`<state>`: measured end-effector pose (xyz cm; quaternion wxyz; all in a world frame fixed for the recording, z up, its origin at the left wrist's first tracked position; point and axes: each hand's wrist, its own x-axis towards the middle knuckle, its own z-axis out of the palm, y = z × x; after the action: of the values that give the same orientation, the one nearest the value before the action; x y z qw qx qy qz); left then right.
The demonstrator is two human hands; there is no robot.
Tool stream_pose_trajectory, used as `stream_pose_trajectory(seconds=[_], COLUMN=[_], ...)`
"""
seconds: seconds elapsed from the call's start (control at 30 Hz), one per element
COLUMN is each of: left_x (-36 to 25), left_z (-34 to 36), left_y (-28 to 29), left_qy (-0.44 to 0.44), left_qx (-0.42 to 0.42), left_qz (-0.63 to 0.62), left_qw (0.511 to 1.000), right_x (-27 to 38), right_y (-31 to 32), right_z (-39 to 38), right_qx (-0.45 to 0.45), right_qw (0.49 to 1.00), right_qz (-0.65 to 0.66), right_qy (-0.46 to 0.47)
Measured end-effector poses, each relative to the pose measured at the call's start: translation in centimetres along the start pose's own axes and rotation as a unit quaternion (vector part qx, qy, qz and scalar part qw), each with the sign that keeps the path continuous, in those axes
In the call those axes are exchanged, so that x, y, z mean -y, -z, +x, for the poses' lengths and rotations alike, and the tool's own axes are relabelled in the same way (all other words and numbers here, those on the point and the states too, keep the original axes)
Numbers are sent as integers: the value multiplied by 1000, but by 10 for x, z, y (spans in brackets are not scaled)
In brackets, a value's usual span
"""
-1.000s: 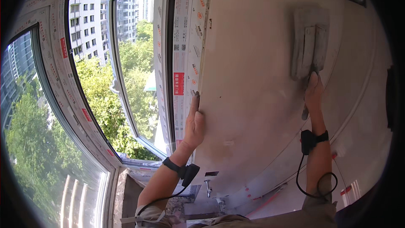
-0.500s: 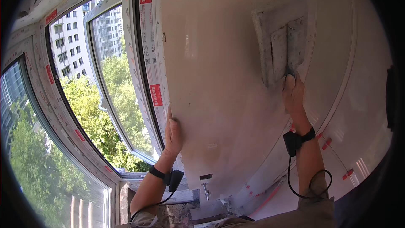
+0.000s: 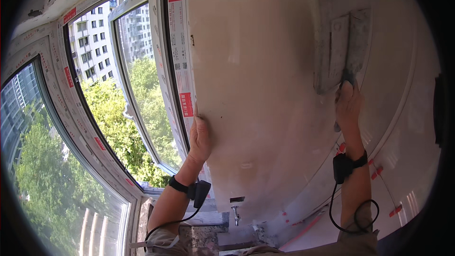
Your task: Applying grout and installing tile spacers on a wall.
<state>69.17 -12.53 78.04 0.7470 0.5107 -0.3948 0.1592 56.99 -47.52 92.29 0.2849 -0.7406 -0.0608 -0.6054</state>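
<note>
My right hand (image 3: 348,106) is wrapped around the dark handle of a broad grey plastering trowel (image 3: 327,52), whose flat plate lies against the upper right of the beige wall (image 3: 256,66). My left hand (image 3: 200,137) rests lower down at the wall's left edge, beside the taped white window frame (image 3: 180,42), its fingers stretched upward along the edge with nothing visible in them. A hazy darker patch shows on the wall just left of the trowel. Black straps with small boxes and cables sit on both my wrists.
An open window sash (image 3: 162,80) and a fixed pane (image 3: 52,170) fill the left, trees and apartment blocks beyond. Low down are a metal tap (image 3: 236,215) and a small wall cutout (image 3: 237,199). Curved-looking white panels (image 3: 388,189) with red spacers stand at the right.
Between the earlier frames the view swings and the trowel slides over the wall; since half a second ago it sits higher and further right. My left hand stays at the wall's edge.
</note>
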Motion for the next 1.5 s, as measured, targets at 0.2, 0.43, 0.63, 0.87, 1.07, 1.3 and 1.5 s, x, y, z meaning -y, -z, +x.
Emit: stream_pose_trajectory(seconds=[0.2, 0.43, 0.63, 0.87, 1.07, 1.3, 1.5], left_x=[0, -30, -21, -24, -20, -120, -141], left_z=[3, 8, -6, -4, -28, -88, -124], left_y=[-11, -21, -27, -29, -6, -20, -50], left_qy=[-18, -59, -34, 25, -6, -141, 64], left_qx=[-15, -14, -50, 23, -11, -14, -302], left_qz=[108, 137, 193, 131, 215, 65, -144], left_qw=[994, 989, 979, 991, 977, 988, 940], right_x=[-43, 65, 138, 242, 280, 227, 209], right_y=[26, 39, 30, 20, -24, -57, -79], right_z=[9, -3, 8, 43, 9, -94, -182], right_qx=[16, 100, 114, 134, 193, 276, 262], right_qw=[993, 972, 990, 897, 879, 948, 940], right_qz=[-54, 90, 27, -291, -197, 126, 217], right_qy=[-100, -190, 73, 304, 388, 91, 12])
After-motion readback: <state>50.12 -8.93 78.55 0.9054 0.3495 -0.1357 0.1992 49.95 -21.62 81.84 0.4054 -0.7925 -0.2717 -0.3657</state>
